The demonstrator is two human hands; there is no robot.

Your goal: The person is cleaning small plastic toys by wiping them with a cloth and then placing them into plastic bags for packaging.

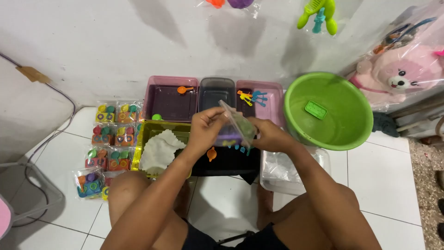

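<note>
both hands meet over the black square tray on the white tiled floor. the left hand and the right hand each pinch a side of a small clear plastic bag with purple and green toy pieces inside, held just above the tray. left of the tray sits a yellow plastic bin holding white lumpy material. right of the tray, well apart, stands a big round green plastic basin.
</note>
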